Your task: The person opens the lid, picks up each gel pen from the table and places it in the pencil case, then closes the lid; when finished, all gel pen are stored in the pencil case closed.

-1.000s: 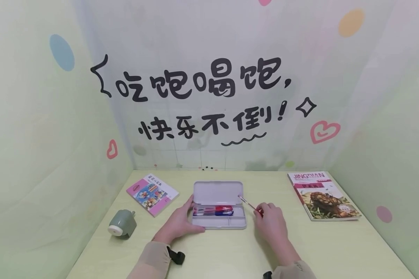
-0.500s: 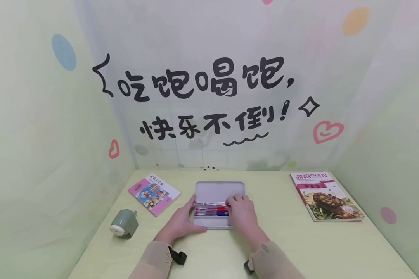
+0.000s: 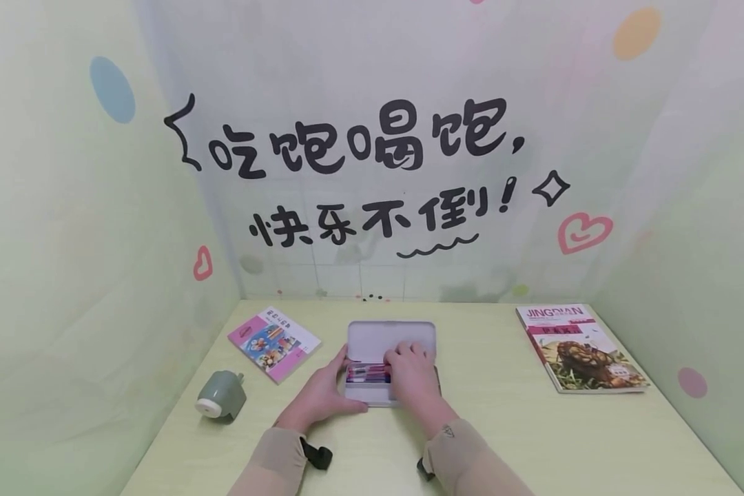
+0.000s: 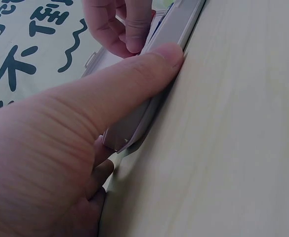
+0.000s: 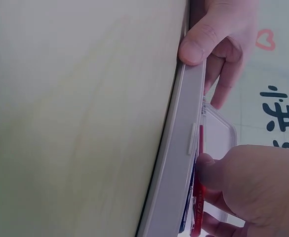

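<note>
A pale lilac pencil case point(image 3: 368, 337) lies with its lid raised, several red and blue pens point(image 3: 367, 373) in its rear compartment. My left hand point(image 3: 322, 394) grips the case's left end, thumb point(image 4: 149, 69) along the front wall and fingers behind. Over the right half of the case is my right hand point(image 3: 414, 375), which hides part of the pens. In the right wrist view its thumb and fingers pinch a red pen point(image 5: 198, 197) inside the case, beside a dark blue pen point(image 5: 186, 217).
To the left stand a grey-green pencil sharpener point(image 3: 222, 396) and, behind it, a pink and white booklet point(image 3: 274, 344). A magazine point(image 3: 581, 350) lies at the back right of the table point(image 3: 533, 434). Printed wall sheets point(image 3: 310, 275) enclose the table's back and sides.
My right hand has brought the red pen from the right of the case into it, then shifted slightly left over the pens. The left hand has stayed on the case.
</note>
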`<state>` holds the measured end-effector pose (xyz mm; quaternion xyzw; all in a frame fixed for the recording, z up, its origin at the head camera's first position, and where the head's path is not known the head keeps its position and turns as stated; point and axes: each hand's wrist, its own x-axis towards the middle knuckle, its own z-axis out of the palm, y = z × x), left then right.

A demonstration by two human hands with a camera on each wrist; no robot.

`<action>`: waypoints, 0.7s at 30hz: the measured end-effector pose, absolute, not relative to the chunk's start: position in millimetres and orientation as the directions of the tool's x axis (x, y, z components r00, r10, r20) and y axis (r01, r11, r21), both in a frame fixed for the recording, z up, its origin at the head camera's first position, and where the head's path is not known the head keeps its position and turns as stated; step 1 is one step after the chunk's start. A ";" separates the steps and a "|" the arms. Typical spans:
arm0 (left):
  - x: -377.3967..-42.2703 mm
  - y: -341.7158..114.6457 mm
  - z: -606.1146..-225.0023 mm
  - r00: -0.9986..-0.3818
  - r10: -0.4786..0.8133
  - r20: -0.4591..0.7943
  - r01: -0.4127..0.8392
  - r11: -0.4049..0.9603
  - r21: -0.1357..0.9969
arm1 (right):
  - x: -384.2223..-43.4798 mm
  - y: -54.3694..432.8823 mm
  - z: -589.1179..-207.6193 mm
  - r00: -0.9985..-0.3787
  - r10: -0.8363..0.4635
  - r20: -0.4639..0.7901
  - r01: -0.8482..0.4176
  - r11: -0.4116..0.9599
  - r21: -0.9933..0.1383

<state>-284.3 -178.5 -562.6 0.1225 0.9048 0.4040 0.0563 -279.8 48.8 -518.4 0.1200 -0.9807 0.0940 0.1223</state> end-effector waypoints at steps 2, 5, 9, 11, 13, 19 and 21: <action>-284.5 -178.0 -562.7 -0.963 0.268 -0.002 0.178 0.645 0.743 | -280.6 48.6 -519.4 -0.943 -0.209 0.259 -0.255 0.954 -0.160; -284.8 -177.8 -562.2 -0.964 0.267 -0.005 0.175 0.646 0.743 | -281.1 49.1 -520.6 -0.946 -0.202 0.252 -0.250 0.952 -0.176; -284.9 -178.3 -562.0 -0.964 0.265 -0.008 0.171 0.645 0.745 | -281.3 49.9 -522.1 -0.947 -0.198 0.254 -0.250 0.950 -0.189; -284.5 -178.5 -561.7 -0.965 0.263 -0.008 0.169 0.643 0.747 | -281.2 49.9 -522.4 -0.946 -0.198 0.257 -0.251 0.949 -0.190; -283.9 -178.5 -561.1 -0.965 0.262 -0.008 0.168 0.643 0.747 | -281.1 49.7 -522.2 -0.944 -0.201 0.262 -0.254 0.948 -0.189; -281.6 -177.5 -558.9 -0.964 0.265 -0.018 0.162 0.642 0.750 | -282.6 51.7 -522.8 -0.946 -0.198 0.256 -0.253 0.946 -0.203; -281.4 -176.8 -558.4 -0.963 0.267 -0.019 0.164 0.644 0.748 | -283.6 53.2 -522.0 -0.949 -0.187 0.252 -0.246 0.942 -0.227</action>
